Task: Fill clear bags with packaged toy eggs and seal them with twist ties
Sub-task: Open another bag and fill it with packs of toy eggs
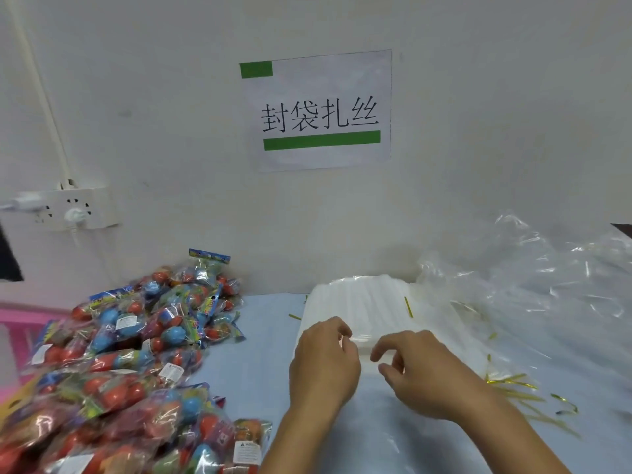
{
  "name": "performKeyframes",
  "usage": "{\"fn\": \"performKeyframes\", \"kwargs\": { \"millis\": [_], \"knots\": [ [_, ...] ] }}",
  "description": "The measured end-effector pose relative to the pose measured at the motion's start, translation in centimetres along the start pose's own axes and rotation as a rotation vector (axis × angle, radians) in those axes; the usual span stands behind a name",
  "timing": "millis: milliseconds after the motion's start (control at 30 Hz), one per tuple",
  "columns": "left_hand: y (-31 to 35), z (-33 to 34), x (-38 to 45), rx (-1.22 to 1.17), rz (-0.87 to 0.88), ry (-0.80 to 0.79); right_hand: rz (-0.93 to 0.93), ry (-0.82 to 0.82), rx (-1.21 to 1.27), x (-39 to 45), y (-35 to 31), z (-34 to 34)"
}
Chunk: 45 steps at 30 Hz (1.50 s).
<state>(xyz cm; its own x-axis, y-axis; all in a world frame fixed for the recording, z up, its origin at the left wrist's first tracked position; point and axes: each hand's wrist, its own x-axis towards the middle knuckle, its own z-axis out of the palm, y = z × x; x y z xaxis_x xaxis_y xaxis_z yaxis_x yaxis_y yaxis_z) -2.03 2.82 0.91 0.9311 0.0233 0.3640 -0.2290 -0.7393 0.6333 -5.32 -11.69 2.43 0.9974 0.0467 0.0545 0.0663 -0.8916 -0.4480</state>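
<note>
A single wide-angle camera sits on the person's head, looking forward and slightly down across the table at a wall close ahead. Both forearms enter from the bottom edge, so the left hand and right hand lie near the lens, low in the centre. Straight lines bend toward the edges.

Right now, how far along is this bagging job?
It looks barely begun. Done: no filled, tied bag is in view. In hand: the left hand and right hand, fingers curled, work at the near edge of the stack of clear bags, apparently separating one; whether either grips it is unclear. Left: the pile of packaged toy eggs on the left waits unbagged, and the gold twist ties lie loose on the right.
</note>
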Motion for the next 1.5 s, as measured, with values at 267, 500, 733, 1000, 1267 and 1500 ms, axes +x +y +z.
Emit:
{"fn": "performKeyframes", "kwargs": {
  "millis": [267, 500, 733, 1000, 1267, 1500],
  "knots": [
    [-5.5, -5.6, 5.9, 0.802, 0.033, -0.432, -0.078, -0.001, 0.068, 0.5, -0.1, 0.7],
    [-14.0, -7.2, 8.3, 1.199, -0.054, -0.387, -0.139, -0.036, 0.101, 0.3, -0.6, 0.8],
    [-13.8, -7.3, 9.0, 1.298, 0.132, -0.209, -0.156, -0.051, 0.125, 0.1, -1.0, 0.9],
    [-8.9, -7.3, 9.5, 0.683, 0.223, 0.074, -0.169, -0.045, 0.135, 0.1, -1.0, 1.0],
    [-3.8, -4.9, 9.0, -0.338, -0.328, 0.332, -0.185, -0.050, 0.147, 0.1, -1.1, 1.0],
    [-4.7, 0.1, 5.2, -0.529, -0.585, 0.438, -0.192, -0.068, 0.140, 0.1, -1.3, 1.0]
  ]
}}
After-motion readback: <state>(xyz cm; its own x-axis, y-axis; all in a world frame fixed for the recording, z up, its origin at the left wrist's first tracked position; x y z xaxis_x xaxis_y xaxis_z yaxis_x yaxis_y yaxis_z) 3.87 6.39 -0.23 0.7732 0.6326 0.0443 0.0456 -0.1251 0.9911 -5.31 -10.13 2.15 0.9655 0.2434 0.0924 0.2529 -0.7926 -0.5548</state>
